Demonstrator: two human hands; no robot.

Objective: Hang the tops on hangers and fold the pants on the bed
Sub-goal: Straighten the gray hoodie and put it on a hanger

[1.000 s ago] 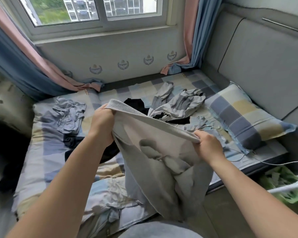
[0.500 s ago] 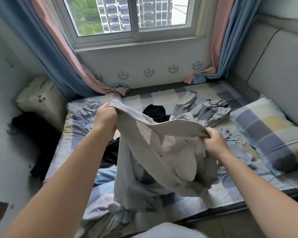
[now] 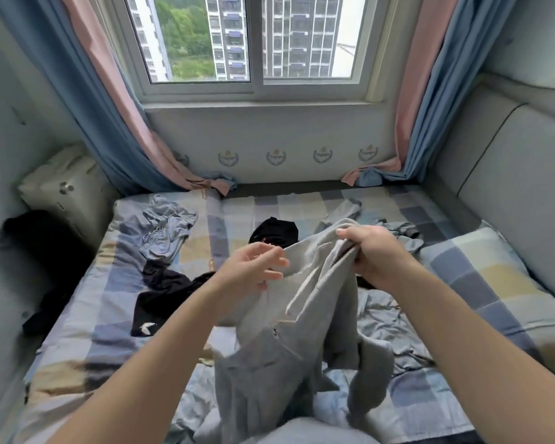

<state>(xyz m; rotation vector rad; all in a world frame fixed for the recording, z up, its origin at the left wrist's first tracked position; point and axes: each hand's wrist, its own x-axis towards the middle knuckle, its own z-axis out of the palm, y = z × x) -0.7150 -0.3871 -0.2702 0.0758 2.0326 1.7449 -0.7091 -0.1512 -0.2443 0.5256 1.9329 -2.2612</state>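
My right hand [image 3: 377,256] clenches the bunched top edge of the gray pants [image 3: 285,347], which hang from it above the near side of the checked bed [image 3: 109,315]. My left hand [image 3: 253,270] is open, fingers spread and loose, just beside the cloth and gripping nothing. A black garment [image 3: 167,293] and a blue-gray top [image 3: 164,229] lie crumpled on the sheet to the left; a checked pillow [image 3: 494,283] sits to the right.

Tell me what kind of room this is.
Most likely a bedroom: a bed covered in a checked sheet, a matching pillow on its right side, and a curtained window behind it.
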